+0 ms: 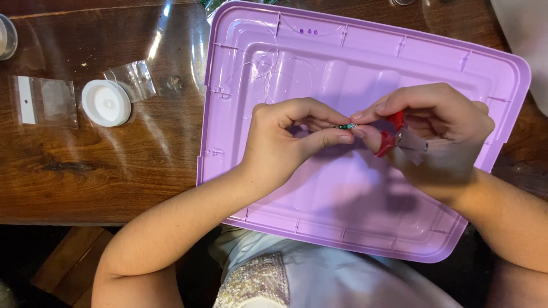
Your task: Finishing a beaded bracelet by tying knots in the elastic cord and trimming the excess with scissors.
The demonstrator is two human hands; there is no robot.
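My left hand [285, 137] and my right hand [434, 122] meet over an upturned lilac plastic lid [365, 63] that serves as a tray. Between the thumbs and forefingers of both hands I pinch a short string of tiny beads [346, 126], dark green with a silvery one at the right end. My right hand also grips small red-handled pliers [394, 134], their metal jaws pointing right and down. Thin clear thread [274, 68] lies in loose loops on the lid's upper left. Two tiny purple beads [305, 31] sit near the lid's top rim.
The lid lies on a dark wooden table [97, 165] and overhangs its near edge above my lap. To the left are a white round spool [106, 102], a small clear bag [132, 78] and a flat zip bag [44, 100]. A round container's edge [7, 37] shows far left.
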